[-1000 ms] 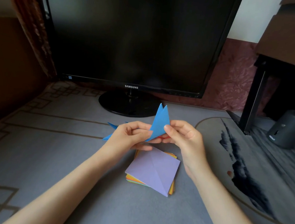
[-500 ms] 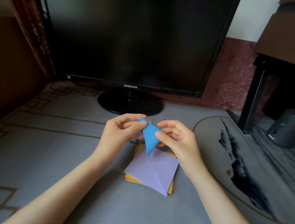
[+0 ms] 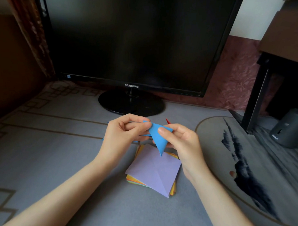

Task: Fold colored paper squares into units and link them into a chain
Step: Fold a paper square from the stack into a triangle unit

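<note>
Your left grip [image 3: 122,135] pinches the upper left corner of the blue folded unit [image 3: 157,140] between thumb and forefinger. Your right grip [image 3: 184,145] clasps its right side, thumb pressed flat on the blue face and fingers curled behind. Between the two grips the unit hangs as a narrow triangle, its sharp point aimed down toward you, over the far corner of the paper stack [image 3: 154,172]. More blue flaps stick out behind and to the left of your left grip, and a red tip [image 3: 168,121] shows just beyond your right knuckles. A second ago that blue point stood upright above your fingers. Half a second ago it was already turned downward, and both grips have held nearly the same place since. The stack lies on the grey desk [image 3: 50,158] about midway between its left and right edges, below your wrists. A creased lilac sheet is on top, with orange and yellow edges showing beneath. The black monitor [image 3: 133,35] stands along the far edge, and a dark cylinder [image 3: 292,128] sits toward the far right corner.
</note>
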